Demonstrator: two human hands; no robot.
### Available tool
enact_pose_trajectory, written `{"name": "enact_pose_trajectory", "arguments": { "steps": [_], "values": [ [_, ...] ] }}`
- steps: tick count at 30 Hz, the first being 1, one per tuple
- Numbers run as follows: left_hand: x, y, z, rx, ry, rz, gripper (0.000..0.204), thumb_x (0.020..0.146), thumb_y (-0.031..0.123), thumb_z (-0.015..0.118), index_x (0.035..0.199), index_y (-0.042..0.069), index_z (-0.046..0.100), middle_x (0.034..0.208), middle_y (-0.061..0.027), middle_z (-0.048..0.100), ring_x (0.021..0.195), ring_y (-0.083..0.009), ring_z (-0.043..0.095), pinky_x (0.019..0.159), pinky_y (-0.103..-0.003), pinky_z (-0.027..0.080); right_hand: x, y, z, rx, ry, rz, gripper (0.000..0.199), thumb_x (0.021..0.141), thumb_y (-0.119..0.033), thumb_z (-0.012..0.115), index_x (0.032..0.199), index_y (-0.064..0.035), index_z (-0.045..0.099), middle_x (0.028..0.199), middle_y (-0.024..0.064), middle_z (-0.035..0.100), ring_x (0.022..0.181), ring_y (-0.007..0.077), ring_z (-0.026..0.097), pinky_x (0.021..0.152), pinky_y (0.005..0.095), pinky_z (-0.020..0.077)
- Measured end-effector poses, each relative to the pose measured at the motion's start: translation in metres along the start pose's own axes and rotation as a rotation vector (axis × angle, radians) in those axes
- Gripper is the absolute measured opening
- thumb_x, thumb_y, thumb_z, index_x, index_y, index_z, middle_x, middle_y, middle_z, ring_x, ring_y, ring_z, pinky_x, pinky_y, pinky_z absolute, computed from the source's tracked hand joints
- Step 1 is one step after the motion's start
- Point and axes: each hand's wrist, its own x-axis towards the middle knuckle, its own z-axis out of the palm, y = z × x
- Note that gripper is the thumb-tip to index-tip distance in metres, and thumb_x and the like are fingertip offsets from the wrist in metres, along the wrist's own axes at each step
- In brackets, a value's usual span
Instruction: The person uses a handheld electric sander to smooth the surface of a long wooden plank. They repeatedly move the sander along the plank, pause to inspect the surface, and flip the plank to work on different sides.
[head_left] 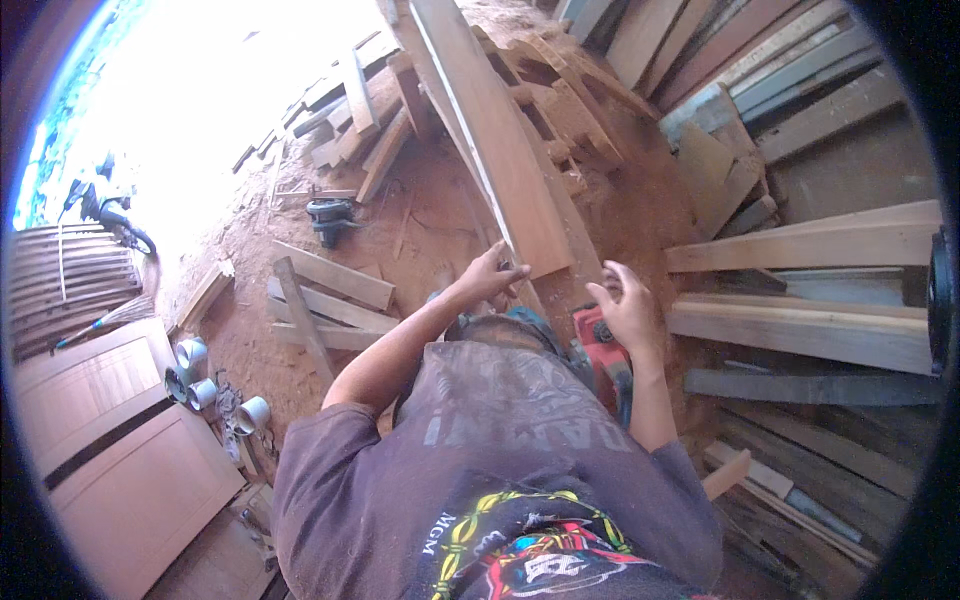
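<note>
A long pale wooden board [500,140] runs away from me, resting on other planks, its near end just in front of my body. My left hand [490,275] grips the near left corner of that board, fingers curled on its edge. My right hand [625,305] hovers a little to the right of the board's end with its fingers spread, holding nothing. Just below the right hand a red power tool [600,350] lies partly hidden by my arm and shirt.
Stacked planks [810,320] fill the right side, and loose planks [330,295] lie on the red dirt at left. A dark power tool [330,215] sits on the ground. Wooden door panels [120,450], grey cans [195,375], a broom [100,322] and a motorbike [110,210] stand far left.
</note>
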Motion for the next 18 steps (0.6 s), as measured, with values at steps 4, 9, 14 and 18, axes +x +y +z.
{"name": "enact_pose_trajectory", "arguments": {
  "steps": [4,9,14,18],
  "values": [
    [-0.008,0.007,0.025,0.557,0.222,0.105,0.134,0.088,0.049,0.083,0.161,-0.014,-0.011,0.095,-0.0229,0.075,0.087,-0.0371,0.077,0.074,-0.047,0.061,-0.077,0.033,-0.023,0.019,0.15,0.217,0.046,0.097,-0.031,0.079,0.13,-0.0006,0.068,0.101,0.0135,0.074,0.093,0.0199,0.073,0.076,0.0344,0.0583],
    [0.013,0.021,0.031,0.633,0.167,0.015,0.129,0.087,0.044,0.08,0.16,-0.016,-0.008,0.095,-0.0228,0.076,0.092,-0.0417,0.076,0.082,-0.051,0.06,-0.157,0.053,-0.008,0.31,0.163,0.468,0.039,0.107,-0.036,0.066,0.12,0.0014,0.069,0.09,0.0081,0.069,0.075,0.0154,0.068,0.068,0.0315,0.0549],
    [0.011,0.016,0.03,0.619,0.165,0.036,0.132,0.086,0.044,0.083,0.16,-0.016,-0.008,0.1,-0.0237,0.076,0.097,-0.0438,0.074,0.086,-0.052,0.059,-0.165,0.04,-0.02,0.633,-0.212,0.715,0.054,0.11,-0.052,0.055,0.104,-0.0008,0.071,0.072,0.0022,0.063,0.066,0.0117,0.06,0.06,0.0305,0.0464],
    [0.005,0.0,0.008,0.508,0.14,0.073,0.133,0.083,0.043,0.089,0.165,-0.008,-0.003,0.094,-0.0214,0.074,0.089,-0.0424,0.073,0.082,-0.049,0.058,-0.151,0.015,-0.014,0.564,-0.121,0.524,0.059,0.109,-0.055,0.055,0.107,0.0014,0.071,0.071,-0.0022,0.055,0.062,0.0078,0.052,0.055,0.0269,0.0403]
  ]
}}
